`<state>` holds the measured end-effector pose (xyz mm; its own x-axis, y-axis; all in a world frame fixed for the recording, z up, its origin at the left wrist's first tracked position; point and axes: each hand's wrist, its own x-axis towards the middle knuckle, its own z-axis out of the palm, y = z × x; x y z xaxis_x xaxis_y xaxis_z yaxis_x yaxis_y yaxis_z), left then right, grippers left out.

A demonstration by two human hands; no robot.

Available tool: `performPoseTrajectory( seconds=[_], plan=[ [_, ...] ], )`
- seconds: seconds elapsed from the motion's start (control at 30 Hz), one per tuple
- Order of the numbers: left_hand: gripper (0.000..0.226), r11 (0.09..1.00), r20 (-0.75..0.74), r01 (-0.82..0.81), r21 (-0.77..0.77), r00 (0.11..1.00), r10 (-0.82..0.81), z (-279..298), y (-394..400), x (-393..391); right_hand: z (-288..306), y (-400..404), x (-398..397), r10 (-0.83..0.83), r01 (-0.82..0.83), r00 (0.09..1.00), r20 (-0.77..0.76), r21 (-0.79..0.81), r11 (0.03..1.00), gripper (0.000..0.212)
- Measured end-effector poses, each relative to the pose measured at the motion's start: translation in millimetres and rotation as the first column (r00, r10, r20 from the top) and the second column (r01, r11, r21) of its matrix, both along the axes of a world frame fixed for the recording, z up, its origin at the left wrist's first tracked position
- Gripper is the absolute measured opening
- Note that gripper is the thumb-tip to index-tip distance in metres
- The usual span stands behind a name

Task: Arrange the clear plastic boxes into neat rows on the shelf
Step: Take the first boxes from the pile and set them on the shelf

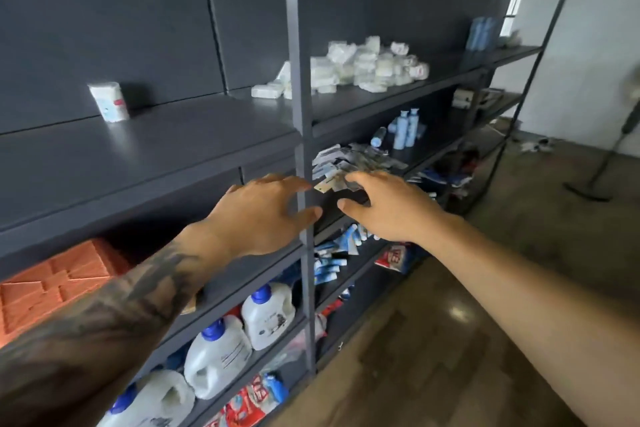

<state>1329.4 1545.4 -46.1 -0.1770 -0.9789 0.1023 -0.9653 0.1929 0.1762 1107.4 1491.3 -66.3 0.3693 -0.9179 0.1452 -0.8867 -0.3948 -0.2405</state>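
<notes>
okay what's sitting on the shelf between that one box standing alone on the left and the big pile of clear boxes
Nothing: in the head view the dark shelf between the lone box and the pile of clear boxes is bare. Only the shelving's upright post crosses in front.

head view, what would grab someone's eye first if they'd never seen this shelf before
Two bare hands reach forward at centre, the left hand and right hand, both open and holding nothing, in front of the dark grey metal shelf unit. Above them, right of the upright post, lies a loose heap of clear plastic boxes with white contents. At lower left stand white detergent jugs with blue caps.
</notes>
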Motion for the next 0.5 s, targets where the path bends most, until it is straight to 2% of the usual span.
performPoseTrajectory(
  seconds=[0.27, 0.43, 0.5],
  plan=[
    [0.054, 0.994, -0.082, 0.044, -0.102, 0.995, -0.052, 3.1, -183.5, -73.4, 29.3, -161.5, -70.3, -0.078, 0.076, 0.996, -0.043, -0.062, 0.995, 0.054],
    [0.055, 0.991, -0.019, 0.02, -0.136, 1.0, -0.023, 20.9, -274.9, -96.5, 32.2, -248.0, -91.9, -0.099, 0.096, 0.995, -0.025, -0.083, 0.992, 0.054],
    [0.053, 0.988, -0.047, 0.022, -0.151, 0.998, -0.029, 27.6, -303.9, -102.7, 29.9, -278.3, -96.1, -0.095, 0.092, 0.995, -0.03, -0.083, 0.992, 0.053]
  ],
)
